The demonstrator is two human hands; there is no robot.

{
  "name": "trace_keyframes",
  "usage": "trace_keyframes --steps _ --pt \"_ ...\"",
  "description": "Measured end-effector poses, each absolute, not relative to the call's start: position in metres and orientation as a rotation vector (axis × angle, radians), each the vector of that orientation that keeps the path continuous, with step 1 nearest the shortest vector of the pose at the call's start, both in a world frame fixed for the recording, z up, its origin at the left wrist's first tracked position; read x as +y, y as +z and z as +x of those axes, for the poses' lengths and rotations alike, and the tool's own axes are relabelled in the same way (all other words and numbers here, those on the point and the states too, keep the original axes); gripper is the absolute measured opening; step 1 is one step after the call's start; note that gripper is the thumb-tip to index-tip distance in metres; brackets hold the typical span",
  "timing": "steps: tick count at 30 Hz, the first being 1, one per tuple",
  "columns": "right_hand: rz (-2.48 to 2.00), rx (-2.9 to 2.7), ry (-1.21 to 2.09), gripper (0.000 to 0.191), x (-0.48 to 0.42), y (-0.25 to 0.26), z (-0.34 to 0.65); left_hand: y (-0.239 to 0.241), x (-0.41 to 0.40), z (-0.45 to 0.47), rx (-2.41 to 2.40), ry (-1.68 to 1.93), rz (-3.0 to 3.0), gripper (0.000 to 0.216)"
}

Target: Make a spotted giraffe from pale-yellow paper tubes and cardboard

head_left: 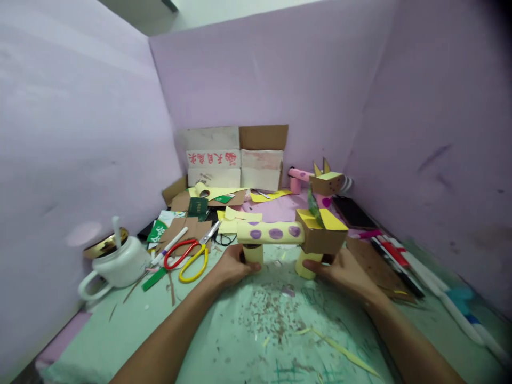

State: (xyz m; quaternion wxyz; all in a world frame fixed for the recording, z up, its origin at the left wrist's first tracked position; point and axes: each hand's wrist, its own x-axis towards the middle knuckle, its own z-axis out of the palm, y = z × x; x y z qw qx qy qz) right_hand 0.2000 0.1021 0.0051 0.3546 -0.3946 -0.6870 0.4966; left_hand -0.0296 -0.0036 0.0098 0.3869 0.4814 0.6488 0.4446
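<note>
Both hands hold a paper giraffe (296, 229) on the green table (256, 330): the left hand (232, 266) at its back leg, the right hand (340, 269) at its front leg. Scissors (190, 253) lie near the left hand.

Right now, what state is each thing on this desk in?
Cardboard animal: upright, held at its legs.
Left hand: gripping the rear leg.
Right hand: gripping the front leg.
Scissors: lying flat, blades shut.
Mug: upright, straw in it.
Lid: off, behind the mug.
Box: flaps open.
Phone: screen dark.
</note>
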Motion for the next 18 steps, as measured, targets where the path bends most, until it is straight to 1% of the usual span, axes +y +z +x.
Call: trace_keyframes --steps 5,10,13,18 --pt "-1.062 -1.807 1.271 0.030 0.104 0.002 0.203 0.006 -0.005 -0.030 1.633 1.120 1.242 0.029" --pt "-1.079 -1.900 1.097 0.045 0.112 -0.008 0.208 0.007 -0.007 -0.031 1.669 1.088 1.267 0.031" --pt "-1.065 -2.013 0.995 0.045 0.118 -0.009 0.214 0.009 -0.008 -0.032 1.735 1.054 1.299 0.036" --pt "-1.191 -2.194 0.789 0.042 0.128 -0.012 0.229 0.017 -0.014 -0.035 1.850 0.958 1.352 0.039"
